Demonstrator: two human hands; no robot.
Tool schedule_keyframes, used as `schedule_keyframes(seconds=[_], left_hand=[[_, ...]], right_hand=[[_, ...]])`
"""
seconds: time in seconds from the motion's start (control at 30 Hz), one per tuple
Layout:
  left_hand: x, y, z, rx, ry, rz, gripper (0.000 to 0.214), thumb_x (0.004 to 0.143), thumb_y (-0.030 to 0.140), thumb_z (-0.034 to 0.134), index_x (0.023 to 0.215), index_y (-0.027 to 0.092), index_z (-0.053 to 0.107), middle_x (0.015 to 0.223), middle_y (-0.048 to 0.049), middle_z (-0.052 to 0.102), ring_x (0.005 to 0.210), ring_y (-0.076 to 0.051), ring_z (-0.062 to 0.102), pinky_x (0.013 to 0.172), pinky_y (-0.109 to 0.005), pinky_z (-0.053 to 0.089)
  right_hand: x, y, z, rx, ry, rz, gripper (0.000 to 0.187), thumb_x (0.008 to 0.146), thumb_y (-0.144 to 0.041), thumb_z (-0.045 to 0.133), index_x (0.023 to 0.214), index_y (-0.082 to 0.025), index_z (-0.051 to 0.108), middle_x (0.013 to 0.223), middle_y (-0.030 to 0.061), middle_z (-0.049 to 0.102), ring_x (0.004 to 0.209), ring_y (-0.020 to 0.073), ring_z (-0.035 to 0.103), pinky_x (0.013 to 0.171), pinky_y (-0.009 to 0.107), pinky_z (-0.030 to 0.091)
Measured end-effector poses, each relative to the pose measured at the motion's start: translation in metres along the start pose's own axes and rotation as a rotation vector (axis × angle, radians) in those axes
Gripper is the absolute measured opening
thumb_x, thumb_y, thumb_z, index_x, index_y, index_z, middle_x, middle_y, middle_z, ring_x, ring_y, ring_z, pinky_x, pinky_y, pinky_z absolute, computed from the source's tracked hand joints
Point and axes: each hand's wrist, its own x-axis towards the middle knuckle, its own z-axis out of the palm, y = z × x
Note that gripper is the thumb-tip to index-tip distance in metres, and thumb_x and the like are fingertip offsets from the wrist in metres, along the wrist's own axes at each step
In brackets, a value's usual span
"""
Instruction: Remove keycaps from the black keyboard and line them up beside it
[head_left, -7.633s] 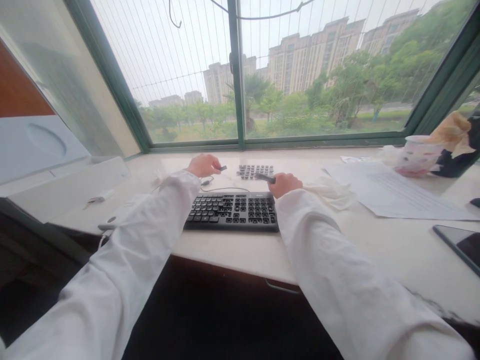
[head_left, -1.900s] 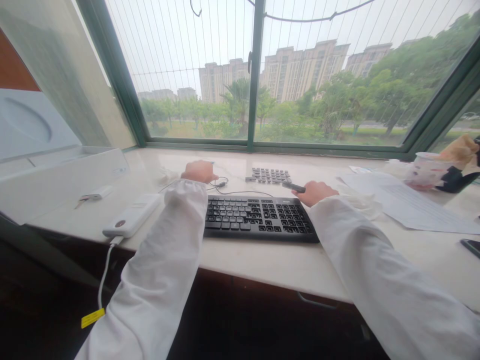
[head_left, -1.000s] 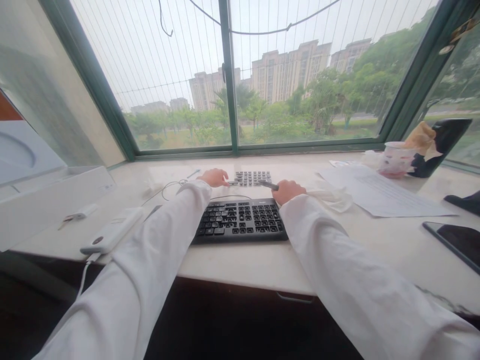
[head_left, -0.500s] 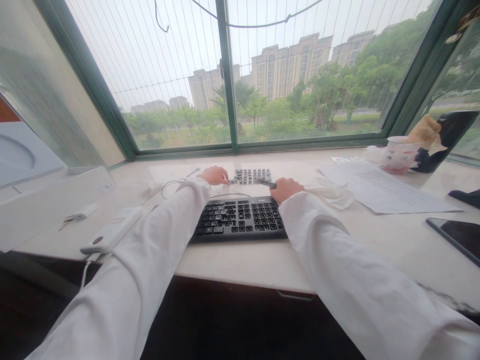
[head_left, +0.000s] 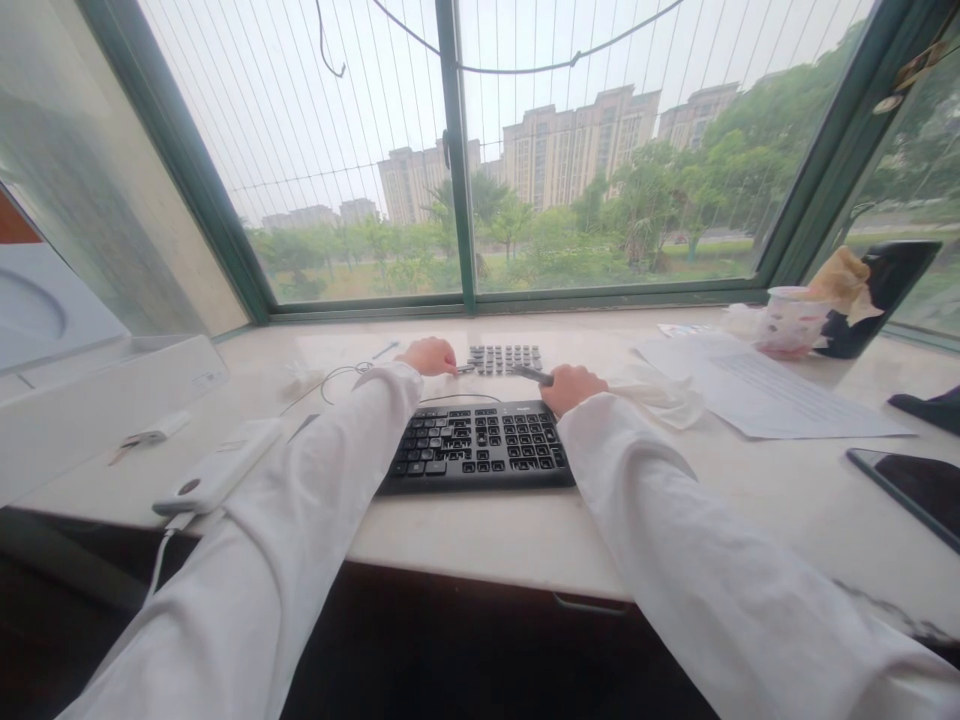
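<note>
Right hand clenched around a slim black tool, the tool's tip poking out past the fingers toward the left hand. Left hand curled, fingertips down beside a small dark piece on the sill; whether pinched or only touched, impossible to tell at this size. Between the two hands and just beyond them, a block of loose black keycaps in tidy rows, just beside the tool's tip. Directly below both hands, a black full-size keyboard with a numeric pad, flat on a pale stone window sill. White sleeves over both forearms. A thin dark cable looping away on the far side of the left hand. Farther left of the grip, a white power bank with its lead hanging over the sill edge, and a key on a white fob. Right of the right hand, a crumpled white cloth just beside it, then printed paper sheets, a patterned paper cup and a dark phone. Ahead of it all, a green-framed window with a wire grille, tower blocks and trees outside.
</note>
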Motion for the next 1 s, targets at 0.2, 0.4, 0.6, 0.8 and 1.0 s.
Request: schedule_keyframes(seconds=[0.2,0.4,0.6,0.8,1.0], left_hand=[[0.001,0.004,-0.001,-0.012,0.013,0.005,0.026,0.076,0.048,0.063,0.092,0.03,0.074,0.103,-0.0008,0.072,0.092,-0.019,0.062,0.084,-0.031,0.047],[0.006,0.006,-0.002,-0.009,0.021,0.004,0.026,0.077,0.046,0.062,0.094,0.03,0.074,0.105,-0.0007,0.071,0.094,-0.019,0.061,0.087,-0.029,0.046],[0.009,0.01,-0.003,0.007,0.016,-0.004,0.026,0.077,0.046,0.062,0.095,0.03,0.074,0.104,-0.0009,0.071,0.093,-0.019,0.062,0.086,-0.029,0.046],[0.011,0.009,-0.003,0.014,0.006,-0.003,0.027,0.076,0.047,0.063,0.094,0.03,0.073,0.103,-0.0007,0.071,0.094,-0.019,0.062,0.087,-0.03,0.046],[0.013,0.006,-0.004,0.021,0.007,-0.009,0.029,0.076,0.048,0.064,0.096,0.03,0.073,0.106,-0.001,0.071,0.095,-0.02,0.062,0.087,-0.03,0.046]], right_hand=[[0.0,0.0,0.0,-0.001,-0.008,0.003,0.033,0.082,-0.039,0.049,0.099,-0.018,0.068,0.095,0.0138,0.066,0.091,0.0277,0.064,0.075,0.038,0.049],[0.001,0.001,0.001,-0.002,-0.004,0.007,0.033,0.082,-0.039,0.05,0.099,-0.018,0.068,0.096,0.014,0.066,0.091,0.027,0.064,0.075,0.036,0.048],[0.002,0.002,0.004,-0.001,0.019,-0.001,0.032,0.081,-0.04,0.05,0.097,-0.018,0.068,0.093,0.0132,0.066,0.089,0.0274,0.064,0.074,0.037,0.048],[0.003,0.002,0.004,0.002,0.012,-0.01,0.031,0.082,-0.039,0.049,0.095,-0.019,0.068,0.091,0.013,0.066,0.087,0.0273,0.065,0.072,0.037,0.049],[0.002,0.002,0.002,0.002,-0.001,-0.015,0.032,0.081,-0.039,0.05,0.097,-0.018,0.068,0.095,0.0138,0.066,0.09,0.0284,0.065,0.074,0.038,0.049]])
